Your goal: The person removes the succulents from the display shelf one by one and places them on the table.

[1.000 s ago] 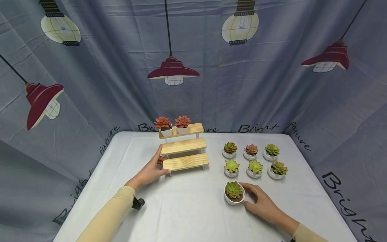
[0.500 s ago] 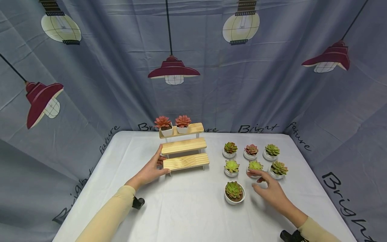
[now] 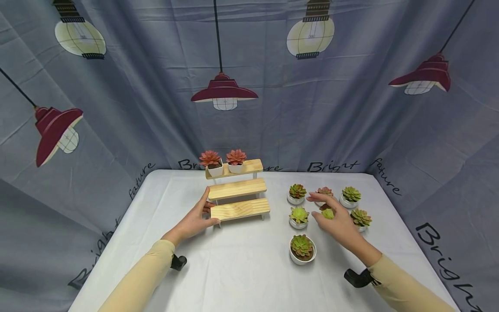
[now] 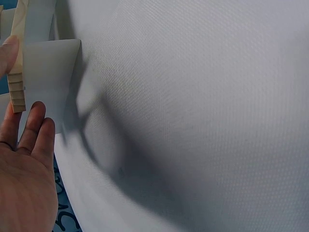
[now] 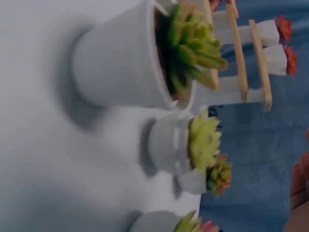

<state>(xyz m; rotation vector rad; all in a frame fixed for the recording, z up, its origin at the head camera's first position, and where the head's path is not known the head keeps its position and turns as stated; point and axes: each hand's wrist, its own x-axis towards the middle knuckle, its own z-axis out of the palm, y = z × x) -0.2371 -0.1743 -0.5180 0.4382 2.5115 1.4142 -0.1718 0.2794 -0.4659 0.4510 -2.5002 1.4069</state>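
My left hand (image 3: 193, 222) holds the left side of a three-tier wooden plant stand (image 3: 238, 189), its thumb by the lowest step. Close up in the left wrist view, the thumb and a finger meet the plank's end (image 4: 17, 92). Two red succulents (image 3: 210, 159) in white pots stand on the top step. My right hand (image 3: 338, 223) hovers over the small potted succulents with thumb and fingers spread apart, holding nothing. Beneath it, a light green succulent (image 3: 327, 213) and a reddish one (image 3: 325, 190) are partly hidden. A larger potted green succulent (image 3: 302, 248) stands nearer the front.
Other small succulents flank the right hand: a dark green-red one (image 3: 297, 191), a yellow-green one (image 3: 299, 215), and green ones (image 3: 351, 195) at the right. A white cloth (image 3: 234, 268) covers the table. A printed grey-blue curtain (image 3: 249, 130) hangs behind.
My right hand has left the larger potted succulent, which stays in place, and moved up and away over the small pots. My left hand stays on the plant stand.
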